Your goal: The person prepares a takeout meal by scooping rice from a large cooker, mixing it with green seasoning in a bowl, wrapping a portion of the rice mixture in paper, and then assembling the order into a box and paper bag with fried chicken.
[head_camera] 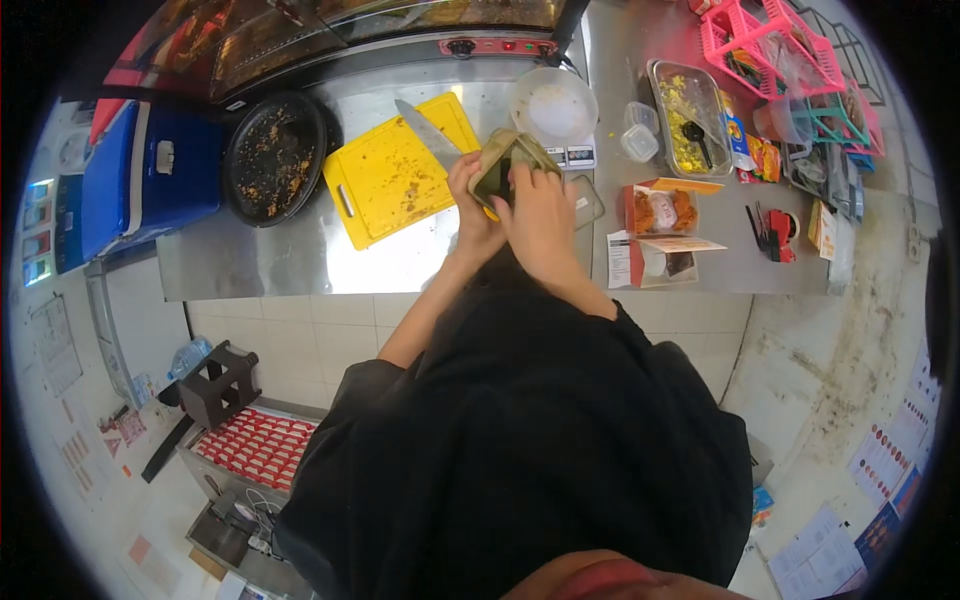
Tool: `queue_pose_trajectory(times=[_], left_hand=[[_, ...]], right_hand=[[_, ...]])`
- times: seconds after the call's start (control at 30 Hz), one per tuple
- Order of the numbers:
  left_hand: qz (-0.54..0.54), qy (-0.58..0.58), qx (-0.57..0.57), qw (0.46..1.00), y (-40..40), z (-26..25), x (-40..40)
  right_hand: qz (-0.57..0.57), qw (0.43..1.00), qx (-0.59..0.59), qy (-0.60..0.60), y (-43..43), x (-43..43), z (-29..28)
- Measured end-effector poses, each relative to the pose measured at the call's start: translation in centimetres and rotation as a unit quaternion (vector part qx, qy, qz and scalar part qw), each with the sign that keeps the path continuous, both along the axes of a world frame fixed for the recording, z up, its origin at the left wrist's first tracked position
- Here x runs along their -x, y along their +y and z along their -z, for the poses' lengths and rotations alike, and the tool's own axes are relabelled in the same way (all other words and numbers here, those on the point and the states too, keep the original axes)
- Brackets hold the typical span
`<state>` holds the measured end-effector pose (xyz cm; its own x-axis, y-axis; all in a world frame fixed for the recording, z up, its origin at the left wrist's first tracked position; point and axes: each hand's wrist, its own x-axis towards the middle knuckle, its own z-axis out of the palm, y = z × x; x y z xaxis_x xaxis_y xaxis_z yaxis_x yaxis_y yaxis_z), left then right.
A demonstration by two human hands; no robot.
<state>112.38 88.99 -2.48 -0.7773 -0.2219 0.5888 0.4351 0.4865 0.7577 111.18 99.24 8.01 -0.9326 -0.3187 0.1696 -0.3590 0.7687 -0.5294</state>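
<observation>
A greenish translucent plastic container [496,150] is tilted over the counter, its opening towards me. My left hand [472,214] grips it by the left side. Over the opening lies my right hand [541,214], its fingertips at or inside the rim; whether they pinch anything is hidden. To the left, a yellow cutting board [375,172] with brown crumbs carries a kitchen knife [427,131]. A clear plastic lid [592,204] rests just right of my right hand. Behind the container, a round translucent tub [555,105] sits on a kitchen scale [581,156].
A crumb-strewn black pan [274,161] stands beside a blue cooler box [150,176]. Rightward are an open box of fried chicken [645,211], a second open box [664,266], a tray of yellow food [679,97], a red tape dispenser [780,234] and pink baskets [814,56].
</observation>
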Motion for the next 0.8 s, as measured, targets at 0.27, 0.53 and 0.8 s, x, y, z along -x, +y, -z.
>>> queue_pose_trajectory(times=[0.27,0.53,0.8], left_hand=[[-0.018,0.047,0.02,0.999,-0.1,-0.6,-0.1],[-0.076,0.083,0.066,0.991,-2.2,0.2,0.3],[-0.026,0.097,0.088,0.991,-2.6,0.2,0.6]], right_hand=[[0.047,0.998,-0.033,-0.018,-0.4,0.4,1.0],[0.025,0.996,-0.023,0.084,-0.3,0.3,-0.6],[-0.028,0.969,0.02,0.245,2.4,1.0,0.7]])
